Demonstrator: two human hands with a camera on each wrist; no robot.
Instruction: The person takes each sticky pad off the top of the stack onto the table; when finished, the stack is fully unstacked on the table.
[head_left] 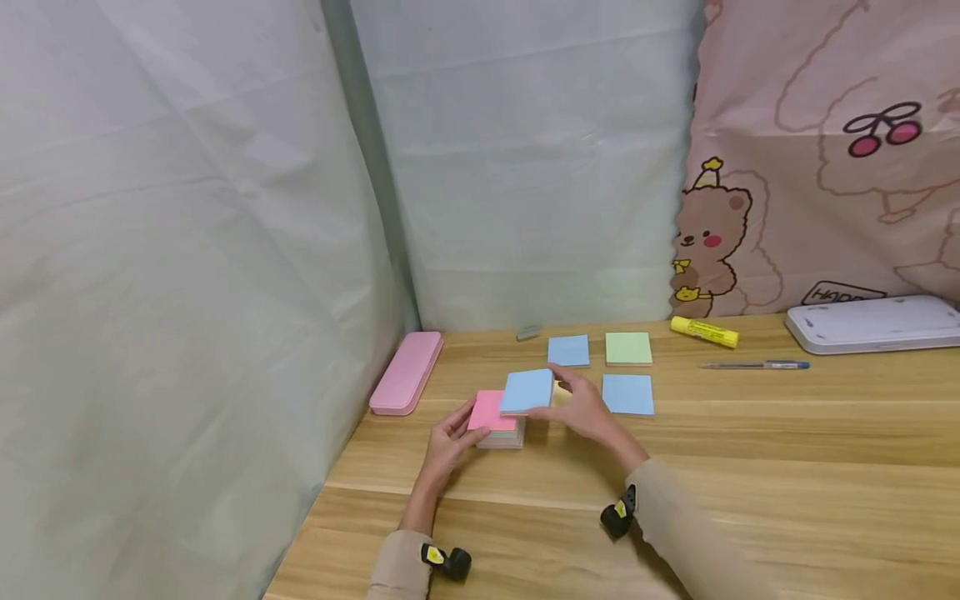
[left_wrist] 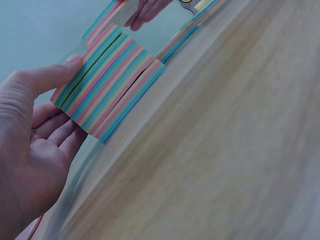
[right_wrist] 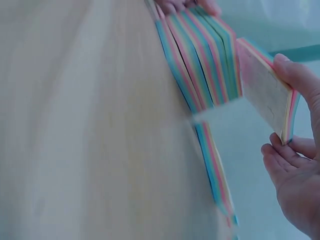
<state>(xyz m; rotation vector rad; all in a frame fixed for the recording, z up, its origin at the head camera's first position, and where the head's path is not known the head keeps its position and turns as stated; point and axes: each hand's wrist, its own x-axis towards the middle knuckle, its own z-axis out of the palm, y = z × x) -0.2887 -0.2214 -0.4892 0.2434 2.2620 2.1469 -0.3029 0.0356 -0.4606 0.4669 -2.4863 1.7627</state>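
Observation:
A stack of sticky note pads with a pink top sheet [head_left: 489, 408] stands on the table. My left hand [head_left: 445, 450] grips its left side, thumb at the near edge; the left wrist view shows the striped, multicoloured sides of the stack [left_wrist: 107, 85]. Between thumb and fingers my right hand [head_left: 585, 407] pinches a blue-topped sticky note pad [head_left: 527, 391], tilted over the stack's right part. The pale underside of this pad [right_wrist: 262, 87] faces the right wrist camera. Beyond the right hand lie a blue pad [head_left: 567, 351], a green pad [head_left: 628, 348] and another blue pad [head_left: 627, 394].
At the left table edge lies a pink case [head_left: 407, 372]. A small grey eraser-like block [head_left: 528, 332] sits at the back. Towards the right are a yellow glue stick [head_left: 704, 332], a pen [head_left: 755, 365] and a white case [head_left: 873, 323]. Curtains hang behind and at left.

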